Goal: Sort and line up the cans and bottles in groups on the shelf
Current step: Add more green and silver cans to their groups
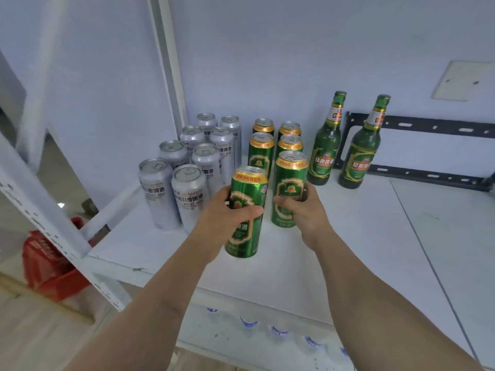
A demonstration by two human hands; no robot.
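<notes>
On the white shelf (361,250) stand several silver cans (187,167) in two rows at the left. Beside them are several green cans (276,145) in two rows. My left hand (227,218) grips a green can (247,191) at the front of the left green row, upright near the shelf surface. My right hand (305,207) grips another green can (289,178) at the front of the right green row. Two green glass bottles (325,145) (361,153) stand upright to the right, by the back wall.
A white shelf upright (48,207) crosses the left side, and a white post (171,60) rises behind the silver cans. A black metal bracket (428,151) lies at the back right. A red crate (48,261) sits below left. Bottle caps (278,330) show on the lower shelf.
</notes>
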